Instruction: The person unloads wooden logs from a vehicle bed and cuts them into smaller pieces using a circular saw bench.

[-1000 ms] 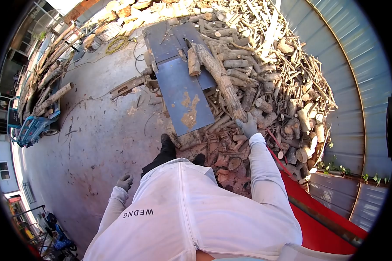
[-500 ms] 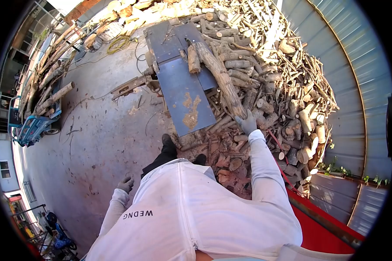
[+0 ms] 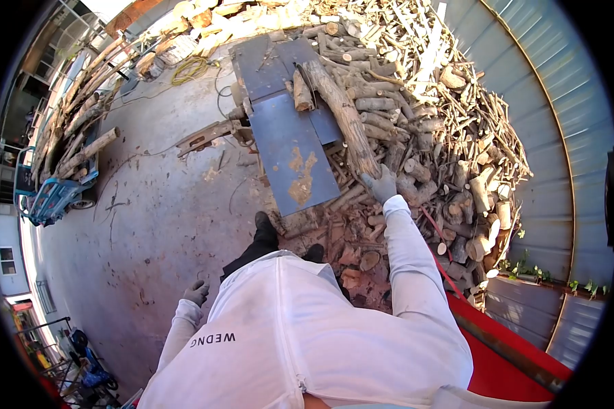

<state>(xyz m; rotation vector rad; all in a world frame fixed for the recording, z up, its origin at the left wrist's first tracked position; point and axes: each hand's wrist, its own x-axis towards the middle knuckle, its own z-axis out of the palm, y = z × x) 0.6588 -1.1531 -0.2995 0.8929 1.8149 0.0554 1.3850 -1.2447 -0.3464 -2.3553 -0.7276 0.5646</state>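
Observation:
My right hand [image 3: 381,185], in a grey glove, is closed on the near end of a long, thick log [image 3: 344,116]. The log slants away from me, and its far part lies along the right side of a metal-topped table [image 3: 286,150]. A shorter log piece [image 3: 302,92] rests on the tabletop, just left of the long one. My left hand [image 3: 196,292], also gloved, hangs low at my left side over the concrete floor. Its fingers are loosely bent and somewhat apart, and nothing shows in them.
A large heap of cut logs and branches [image 3: 450,129] fills the right, against a corrugated metal wall [image 3: 546,88]. A blue cart [image 3: 54,194] loaded with long poles stands at left. A yellow hose or cord [image 3: 189,69] lies coiled behind. A red panel [image 3: 501,354] is near my right.
The near end of the long log has shifted slightly left and away from me, with my right hand on it. My left hand hangs much as before.

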